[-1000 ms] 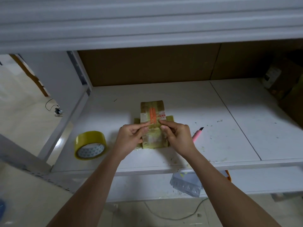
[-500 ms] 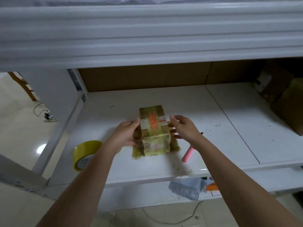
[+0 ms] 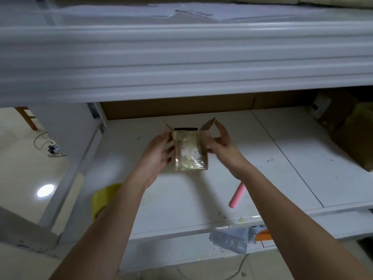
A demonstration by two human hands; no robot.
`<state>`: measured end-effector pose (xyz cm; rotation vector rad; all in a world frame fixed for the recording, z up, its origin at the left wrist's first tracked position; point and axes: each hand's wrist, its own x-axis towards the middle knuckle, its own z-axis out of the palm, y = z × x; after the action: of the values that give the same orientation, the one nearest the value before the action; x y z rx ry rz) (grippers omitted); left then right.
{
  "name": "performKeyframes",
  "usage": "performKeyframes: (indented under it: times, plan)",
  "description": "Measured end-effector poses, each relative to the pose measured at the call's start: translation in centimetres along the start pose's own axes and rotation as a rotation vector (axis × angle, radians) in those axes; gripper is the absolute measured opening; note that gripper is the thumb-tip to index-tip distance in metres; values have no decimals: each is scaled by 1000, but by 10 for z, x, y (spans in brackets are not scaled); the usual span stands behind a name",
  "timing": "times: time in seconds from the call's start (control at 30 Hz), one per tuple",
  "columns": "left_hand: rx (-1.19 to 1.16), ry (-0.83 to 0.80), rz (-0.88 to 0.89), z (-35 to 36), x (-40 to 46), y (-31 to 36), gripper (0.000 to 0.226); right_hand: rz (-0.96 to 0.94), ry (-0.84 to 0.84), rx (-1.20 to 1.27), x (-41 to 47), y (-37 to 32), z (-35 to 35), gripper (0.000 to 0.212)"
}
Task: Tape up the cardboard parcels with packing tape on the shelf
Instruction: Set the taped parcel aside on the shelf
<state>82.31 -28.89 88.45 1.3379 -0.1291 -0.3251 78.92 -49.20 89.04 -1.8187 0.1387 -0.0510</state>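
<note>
A small cardboard parcel [image 3: 190, 152] wrapped in shiny clear tape is held above the white shelf [image 3: 272, 142]. It is tipped so one taped face points at me, and two cardboard flaps splay out at its far end. My left hand [image 3: 159, 152] grips its left side. My right hand [image 3: 224, 146] grips its right side, with fingertips up along the right flap. The yellow packing tape roll [image 3: 103, 199] lies at the shelf's front left, partly hidden behind my left forearm.
A pink cutter [image 3: 237, 196] lies on the shelf by my right forearm. Brown cardboard boxes [image 3: 351, 138] stand at the back right. The upper shelf's white beam [image 3: 181, 57] hangs low overhead. A plastic bag [image 3: 230, 239] sits on the lower shelf.
Both hands have lifted the parcel off the shelf and tipped it up, moving it farther back. Its flaps now splay open at the far end. The camera has tilted upward.
</note>
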Motion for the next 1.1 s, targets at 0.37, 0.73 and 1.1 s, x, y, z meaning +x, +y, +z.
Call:
performKeyframes:
  times: [0.37,0.73,1.1]
  plan:
    - [125,101,135,-3,-9,-42,40,-366,145,-288,-8,30,19,73]
    - [134,94,-54,5,-17,-59,34,-244,246,-342,-10,59,11,49]
    - [158,5,53,31,6,-53,32,-306,368,-349,-13,56,-20,46]
